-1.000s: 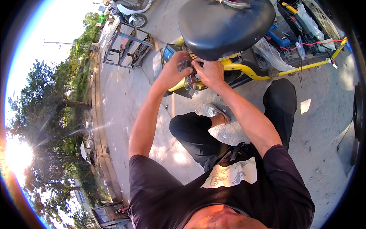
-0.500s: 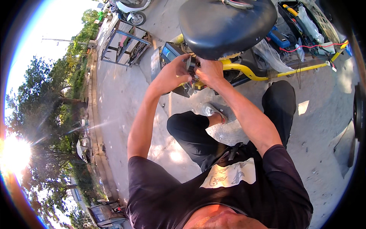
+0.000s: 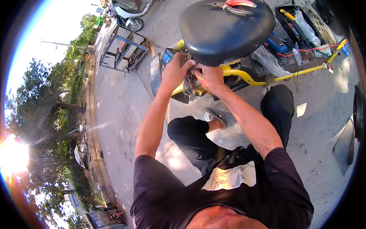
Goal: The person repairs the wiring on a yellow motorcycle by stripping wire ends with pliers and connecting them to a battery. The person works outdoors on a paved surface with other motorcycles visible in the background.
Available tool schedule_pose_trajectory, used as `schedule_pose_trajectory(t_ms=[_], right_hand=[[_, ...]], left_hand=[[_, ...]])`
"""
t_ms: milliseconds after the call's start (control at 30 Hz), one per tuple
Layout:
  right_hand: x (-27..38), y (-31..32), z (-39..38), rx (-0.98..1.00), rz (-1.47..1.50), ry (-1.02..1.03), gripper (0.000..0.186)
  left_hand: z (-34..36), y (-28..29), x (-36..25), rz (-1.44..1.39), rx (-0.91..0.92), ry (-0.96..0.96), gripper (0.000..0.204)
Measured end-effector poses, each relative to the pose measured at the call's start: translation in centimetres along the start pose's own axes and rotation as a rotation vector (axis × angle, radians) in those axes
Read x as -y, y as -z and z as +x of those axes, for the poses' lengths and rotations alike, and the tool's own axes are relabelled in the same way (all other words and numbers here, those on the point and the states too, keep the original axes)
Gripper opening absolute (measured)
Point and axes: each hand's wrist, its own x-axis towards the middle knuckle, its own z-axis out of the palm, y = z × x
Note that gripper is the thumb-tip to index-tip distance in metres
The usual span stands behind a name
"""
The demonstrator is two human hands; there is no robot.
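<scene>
Both my hands work close together at a bundle of thin coloured wires (image 3: pixel 189 86), just left of a black seat (image 3: pixel 225 42) on a yellow-framed vehicle (image 3: pixel 246 77). My left hand (image 3: pixel 176 73) is closed, thumb and fingers pinched toward the right hand. My right hand (image 3: pixel 209 78) is closed too, its fingertips meeting the left ones at the seat's edge. What they pinch is small and mostly hidden by the fingers. A dark box with a blue face (image 3: pixel 166 58) sits beyond my left hand. Red-handled pliers (image 3: pixel 236 8) lie on the seat.
To the right, a black tray (image 3: pixel 295 28) holds tools, with a blue meter (image 3: pixel 277 44) and clear plastic (image 3: pixel 268 61) nearby. A red wire (image 3: pixel 305 50) runs across there. A metal frame rack (image 3: pixel 124 49) and a parked scooter (image 3: pixel 131 13) stand at the far left.
My left hand has closed from a spread grip near a dark round object, now out of sight, and moved in against my right hand. The view has shifted, showing more of the pliers.
</scene>
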Motion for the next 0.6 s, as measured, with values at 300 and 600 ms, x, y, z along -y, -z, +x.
schedule_pose_trajectory(t_ms=[300,600], right_hand=[[-1.0,-0.6,0.2,-0.078,0.133,0.050,0.026],[-1.3,-1.0,0.1,-0.051,0.194,-0.022,0.025]], left_hand=[[-0.2,0.7,0.6,-0.057,0.021,-0.470,0.027],[-1.4,3.0,-0.6,0.360,-0.015,-0.763,0.027]])
